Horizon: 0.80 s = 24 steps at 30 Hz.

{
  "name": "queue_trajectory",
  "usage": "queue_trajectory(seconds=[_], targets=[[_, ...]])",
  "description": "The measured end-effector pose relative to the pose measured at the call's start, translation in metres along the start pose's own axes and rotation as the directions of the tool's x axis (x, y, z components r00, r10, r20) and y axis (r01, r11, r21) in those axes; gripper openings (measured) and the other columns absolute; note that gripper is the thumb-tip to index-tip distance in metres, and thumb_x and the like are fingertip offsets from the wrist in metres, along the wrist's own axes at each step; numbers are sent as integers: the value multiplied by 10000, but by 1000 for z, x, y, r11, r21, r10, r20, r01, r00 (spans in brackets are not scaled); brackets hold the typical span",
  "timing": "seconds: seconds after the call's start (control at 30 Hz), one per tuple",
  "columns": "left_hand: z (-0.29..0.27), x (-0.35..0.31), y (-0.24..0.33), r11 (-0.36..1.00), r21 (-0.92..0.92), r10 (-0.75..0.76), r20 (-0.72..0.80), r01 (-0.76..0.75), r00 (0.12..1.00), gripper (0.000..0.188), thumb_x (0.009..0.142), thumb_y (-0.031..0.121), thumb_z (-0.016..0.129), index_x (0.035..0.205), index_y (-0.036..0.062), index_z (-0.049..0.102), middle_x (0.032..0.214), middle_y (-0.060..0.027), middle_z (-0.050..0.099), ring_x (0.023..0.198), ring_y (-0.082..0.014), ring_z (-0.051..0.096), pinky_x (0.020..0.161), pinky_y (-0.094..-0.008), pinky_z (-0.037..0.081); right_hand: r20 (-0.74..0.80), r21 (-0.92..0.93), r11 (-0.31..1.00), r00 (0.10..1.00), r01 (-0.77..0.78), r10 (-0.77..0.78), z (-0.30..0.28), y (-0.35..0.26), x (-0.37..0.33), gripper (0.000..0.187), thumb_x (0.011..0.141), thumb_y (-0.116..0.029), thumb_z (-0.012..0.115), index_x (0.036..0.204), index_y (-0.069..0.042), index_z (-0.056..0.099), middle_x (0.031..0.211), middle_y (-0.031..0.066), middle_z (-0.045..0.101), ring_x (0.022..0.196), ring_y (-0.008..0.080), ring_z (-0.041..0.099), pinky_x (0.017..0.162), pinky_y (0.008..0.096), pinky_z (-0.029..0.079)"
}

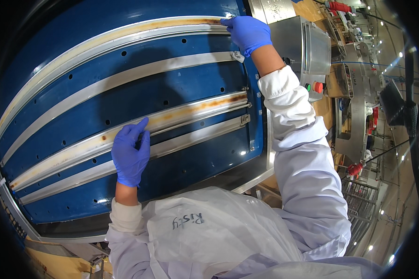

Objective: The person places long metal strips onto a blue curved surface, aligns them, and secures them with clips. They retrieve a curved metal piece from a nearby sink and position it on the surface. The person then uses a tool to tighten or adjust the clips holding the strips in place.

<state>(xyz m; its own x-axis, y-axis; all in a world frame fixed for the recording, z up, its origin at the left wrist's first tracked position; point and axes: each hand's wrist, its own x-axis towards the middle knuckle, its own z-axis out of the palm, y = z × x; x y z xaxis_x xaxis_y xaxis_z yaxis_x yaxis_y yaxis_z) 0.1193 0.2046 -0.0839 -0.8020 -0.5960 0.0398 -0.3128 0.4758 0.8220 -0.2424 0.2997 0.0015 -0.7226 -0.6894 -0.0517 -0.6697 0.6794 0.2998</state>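
Note:
A large blue panel [181, 169] with metal bars across it lies before me. Along its far part runs a long seal bar [125, 33] with a pale strip, browned toward the right end. My right hand [250, 35], in a blue glove, is at that right end, fingers drawn together at the strip's tip; what they may pinch is too small to make out. A second browned seal bar [191, 110] crosses the nearer part. My left hand [131, 153], also gloved, rests at this bar, index finger stretched onto it and thumb apart, holding nothing visible.
Plain metal bars [163, 65] lie beside the browned ones, and small holes dot the panel. A steel control box [307, 51] with a red button [317, 87] and a green button [307, 87] stands right of it. A metal frame edge [260, 179] borders the near side.

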Motion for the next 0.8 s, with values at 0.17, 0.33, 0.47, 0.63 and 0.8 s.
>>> queue_trajectory(seconds=[0.17,0.33,0.47,0.63,0.8], targets=[[1,-1,-5,999,-13,30,-18,-30,999,286,861,72,653,1143,93,698,778,-38,553,600,-111,466,556,-243,401,61,14,1000,998,-15,14,-8,-10,3,365,911,-152,529,1196,-335,666,1057,38,701,966,249,679,778,380,533],[-1,-1,-2,999,-10,-31,1,31,1000,281,844,81,672,1122,107,705,790,-53,590,635,-154,530,596,-269,443,44,-6,999,999,32,-32,-8,-15,1,345,913,-188,547,1200,-343,661,1027,59,700,929,267,677,776,388,536],[3,-1,-9,999,17,33,-20,-33,999,285,861,78,659,1143,98,699,777,-34,556,588,-115,460,550,-246,399,3,-20,999,999,38,-38,1,-5,0,317,927,-247,575,1219,-347,647,981,101,698,870,303,672,772,405,538],[3,-2,-9,999,7,33,-23,-33,999,293,858,81,663,1149,102,697,782,-32,564,590,-112,465,549,-247,400,-11,-7,1000,1000,16,-17,2,-2,1,323,924,-233,570,1220,-337,648,992,94,700,882,301,674,775,404,539],[1,-1,-4,1000,5,26,-15,-26,1000,284,850,85,667,1131,105,702,787,-48,582,614,-143,508,577,-267,425,-70,-90,996,997,28,-34,9,-10,3,333,908,-215,580,1209,-335,656,997,89,702,898,298,677,764,398,541]])
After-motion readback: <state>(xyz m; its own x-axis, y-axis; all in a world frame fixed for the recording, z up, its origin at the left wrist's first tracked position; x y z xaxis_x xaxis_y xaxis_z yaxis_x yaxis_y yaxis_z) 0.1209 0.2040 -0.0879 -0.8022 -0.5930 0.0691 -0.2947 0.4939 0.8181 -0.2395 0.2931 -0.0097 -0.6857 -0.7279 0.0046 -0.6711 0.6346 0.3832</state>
